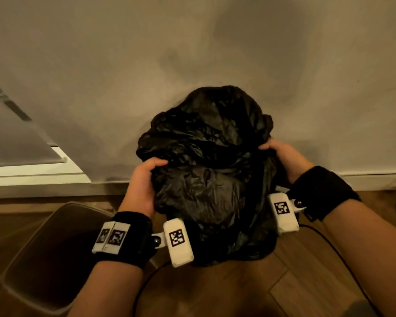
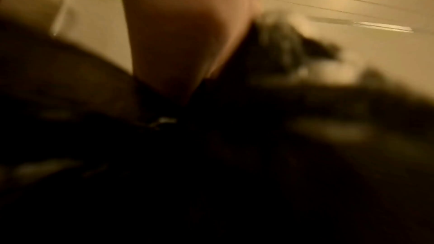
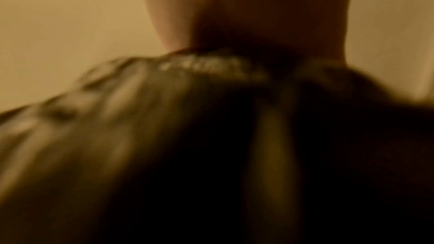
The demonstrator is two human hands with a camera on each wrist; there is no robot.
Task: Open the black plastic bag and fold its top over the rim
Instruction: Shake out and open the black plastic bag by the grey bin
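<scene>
A crumpled black plastic bag point(image 1: 210, 170) hangs in the air in front of the wall, bunched and puffed at its top. My left hand point(image 1: 144, 179) grips the bag's left edge, thumb on the near side and fingers hidden behind the plastic. On the right edge my right hand point(image 1: 281, 156) grips it the same way. Both wrist views are blurred: the left one shows my left hand point(image 2: 187, 34) against the black plastic bag point(image 2: 234, 155), the right one my right hand point(image 3: 258, 6) above the black plastic bag point(image 3: 187, 136). I cannot tell whether the mouth stands open.
A grey bin point(image 1: 53, 252) stands open on the wooden floor point(image 1: 295, 289) at lower left, below my left forearm. The pale wall point(image 1: 192, 53) and white skirting board point(image 1: 373, 177) lie close behind the bag. A dark cable point(image 1: 329, 245) runs across the floor on the right.
</scene>
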